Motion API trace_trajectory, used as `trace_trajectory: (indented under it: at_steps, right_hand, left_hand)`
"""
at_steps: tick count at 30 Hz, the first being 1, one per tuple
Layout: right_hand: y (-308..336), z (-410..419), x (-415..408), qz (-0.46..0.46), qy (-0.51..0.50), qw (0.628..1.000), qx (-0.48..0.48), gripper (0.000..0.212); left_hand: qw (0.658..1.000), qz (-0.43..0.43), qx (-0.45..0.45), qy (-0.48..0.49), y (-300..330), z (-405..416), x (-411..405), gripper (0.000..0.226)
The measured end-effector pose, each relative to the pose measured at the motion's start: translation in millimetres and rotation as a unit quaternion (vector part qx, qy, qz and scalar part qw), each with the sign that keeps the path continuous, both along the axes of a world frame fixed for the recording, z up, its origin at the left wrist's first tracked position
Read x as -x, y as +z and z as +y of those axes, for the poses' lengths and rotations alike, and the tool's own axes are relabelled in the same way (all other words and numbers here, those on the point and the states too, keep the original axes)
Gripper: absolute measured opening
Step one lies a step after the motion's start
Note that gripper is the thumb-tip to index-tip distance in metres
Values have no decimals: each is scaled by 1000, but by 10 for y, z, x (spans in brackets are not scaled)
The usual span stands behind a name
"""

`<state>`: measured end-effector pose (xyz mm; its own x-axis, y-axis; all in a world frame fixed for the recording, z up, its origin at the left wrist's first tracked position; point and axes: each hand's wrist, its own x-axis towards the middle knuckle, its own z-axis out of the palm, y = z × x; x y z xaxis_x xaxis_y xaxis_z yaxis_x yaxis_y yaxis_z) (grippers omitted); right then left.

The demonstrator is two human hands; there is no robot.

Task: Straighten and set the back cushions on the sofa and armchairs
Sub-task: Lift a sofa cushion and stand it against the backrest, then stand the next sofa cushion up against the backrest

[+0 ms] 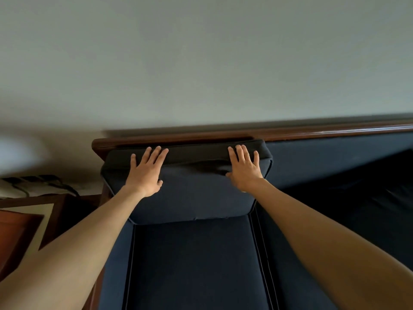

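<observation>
Pressing back cushion (190,193) (fingers (156,155) flat)

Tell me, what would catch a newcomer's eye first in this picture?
Two bare hands, the left hand and right hand, press flat with fingers straight on a dark blue back cushion at the sofa's left end. Behind it runs the wooden back rail, against a plain pale wall.

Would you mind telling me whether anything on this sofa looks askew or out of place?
Yes. The back cushion under both hands sits crooked, its top edge slanting against the wooden back rail, with a crease near the right hand. The next section to its right shows bare backrest, with no cushion upright.
</observation>
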<state>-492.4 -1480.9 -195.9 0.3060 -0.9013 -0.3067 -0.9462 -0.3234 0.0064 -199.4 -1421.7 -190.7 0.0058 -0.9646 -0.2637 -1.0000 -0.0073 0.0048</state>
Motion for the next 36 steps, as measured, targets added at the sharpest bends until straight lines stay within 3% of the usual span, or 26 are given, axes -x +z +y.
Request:
trace_trajectory:
  at_steps: [6,12,18,22,28,32,36]
  right_hand:
    - [408,-8,56,-45,6,994,-95,83]
    - [1310,-4,435,-139,-31,989,-49,68]
    - [2409,218,1853,-193,-85,977,32,58]
    - [2676,451,3259,-199,-154,966,67,52]
    - [2392,780,5646,-201,-250,943,91,46]
    - [1737,1142,7026,-184,-321,928,41,41]
    - [895,1545,7897,-175,-383,906,-33,42]
  left_hand:
    - [998,40,-49,25,411,-22,311,74]
    - [989,149,13,17,1372,-180,1210,51]
    - [977,176,78,-96,2404,-395,2841,41]
    - [961,194,96,-174,2734,-382,4258,44]
    - [938,220,88,-255,2527,-274,6563,42]
    - [937,215,16,-275,1842,-51,7870,43]
    - [932,204,-48,-294,1060,314,8714,42]
